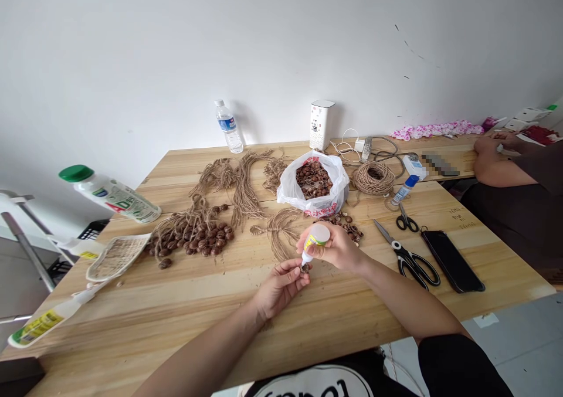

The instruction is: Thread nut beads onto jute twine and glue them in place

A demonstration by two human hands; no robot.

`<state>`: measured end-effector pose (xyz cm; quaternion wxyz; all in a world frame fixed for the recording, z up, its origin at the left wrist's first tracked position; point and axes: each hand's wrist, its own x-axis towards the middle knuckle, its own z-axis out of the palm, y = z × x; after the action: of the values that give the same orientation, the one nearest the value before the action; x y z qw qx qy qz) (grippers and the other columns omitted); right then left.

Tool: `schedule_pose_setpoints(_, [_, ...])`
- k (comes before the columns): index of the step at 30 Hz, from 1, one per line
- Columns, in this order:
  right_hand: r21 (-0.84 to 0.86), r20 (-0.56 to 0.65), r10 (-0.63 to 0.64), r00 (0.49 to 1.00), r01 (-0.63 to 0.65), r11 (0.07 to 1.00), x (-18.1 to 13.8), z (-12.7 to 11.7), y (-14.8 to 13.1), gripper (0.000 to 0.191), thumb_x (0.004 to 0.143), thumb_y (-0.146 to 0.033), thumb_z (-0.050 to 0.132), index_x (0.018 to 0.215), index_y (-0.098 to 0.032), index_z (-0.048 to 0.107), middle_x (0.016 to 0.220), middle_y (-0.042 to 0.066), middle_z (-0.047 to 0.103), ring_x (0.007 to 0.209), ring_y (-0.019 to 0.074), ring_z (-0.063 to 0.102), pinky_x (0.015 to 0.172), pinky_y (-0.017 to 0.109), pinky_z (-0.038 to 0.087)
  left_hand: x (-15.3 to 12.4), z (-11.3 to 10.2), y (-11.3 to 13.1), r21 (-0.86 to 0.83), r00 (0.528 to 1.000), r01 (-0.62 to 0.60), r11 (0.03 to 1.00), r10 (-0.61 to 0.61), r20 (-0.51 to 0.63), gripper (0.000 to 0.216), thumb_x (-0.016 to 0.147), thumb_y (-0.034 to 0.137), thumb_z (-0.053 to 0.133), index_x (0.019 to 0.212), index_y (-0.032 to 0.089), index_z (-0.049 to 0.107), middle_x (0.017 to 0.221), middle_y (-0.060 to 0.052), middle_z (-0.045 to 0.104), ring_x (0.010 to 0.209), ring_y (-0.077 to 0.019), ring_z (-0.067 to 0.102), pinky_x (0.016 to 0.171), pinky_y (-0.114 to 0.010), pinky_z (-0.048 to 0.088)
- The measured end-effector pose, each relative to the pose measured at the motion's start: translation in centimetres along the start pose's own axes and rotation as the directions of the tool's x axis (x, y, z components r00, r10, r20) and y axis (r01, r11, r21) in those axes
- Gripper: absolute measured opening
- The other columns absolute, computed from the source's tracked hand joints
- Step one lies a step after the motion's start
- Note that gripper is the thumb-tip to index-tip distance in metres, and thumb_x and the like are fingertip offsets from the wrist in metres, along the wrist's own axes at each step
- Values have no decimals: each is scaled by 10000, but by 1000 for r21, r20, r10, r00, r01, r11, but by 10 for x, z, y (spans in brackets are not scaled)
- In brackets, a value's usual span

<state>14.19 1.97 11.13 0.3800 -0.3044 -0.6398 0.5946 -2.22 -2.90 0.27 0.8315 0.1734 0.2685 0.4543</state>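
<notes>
My right hand (341, 249) grips a small white glue bottle (317, 234) with a yellow-green label, tipped nozzle down. Below it, my left hand (279, 287) pinches a brown nutshell (305, 269) between its fingertips, and the nozzle meets the shell's hollow. Just behind my hands lie a twisted bundle of jute cords (279, 233) and loose shell pieces (352, 233). A white plastic bag (290, 189) full of brown shells stands beyond. To the left sits a heap of brown shells on jute strings (206, 238).
Scissors (407, 256), small scissors (407, 221), a phone (453, 261), a blue-capped bottle (404, 190) and a twine roll (373, 178) lie right. A woven tray (118, 257), a green-capped bottle (118, 196) and glue bottles stand left. Another person's arm (501, 165) rests at far right.
</notes>
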Motion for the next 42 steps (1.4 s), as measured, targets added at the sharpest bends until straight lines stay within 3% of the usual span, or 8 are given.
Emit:
schedule_pose_setpoints(22, [-34,-7,-25,1000,24,999,2,-3,0,349,660,-425,749,799,-132,621,792,57,665,681,152,599,617,259,485,-2,1,2,-14,1000,-6,1000,6,21,213,700,107,709,912,128,698,956,-97,711,826,-162,669,861,-324,497])
schedule_pose_setpoints(29, [-11,20,27,999,-27,1000,0,0,-3,358,673,-428,738,839,-129,633,757,59,672,715,178,627,625,273,502,-2,-1,1,0,1000,-4,1000,4,28,178,712,130,707,889,134,691,889,-83,713,855,-178,668,886,-351,484])
schedule_pose_setpoints(42, [-13,42,-13,999,14,1000,-1,-1,-3,321,696,-396,731,823,-120,629,778,67,667,708,167,612,627,265,483,-3,2,2,10,1000,3,1000,-3,22,203,680,113,731,881,107,700,867,-84,716,832,-175,669,864,-334,498])
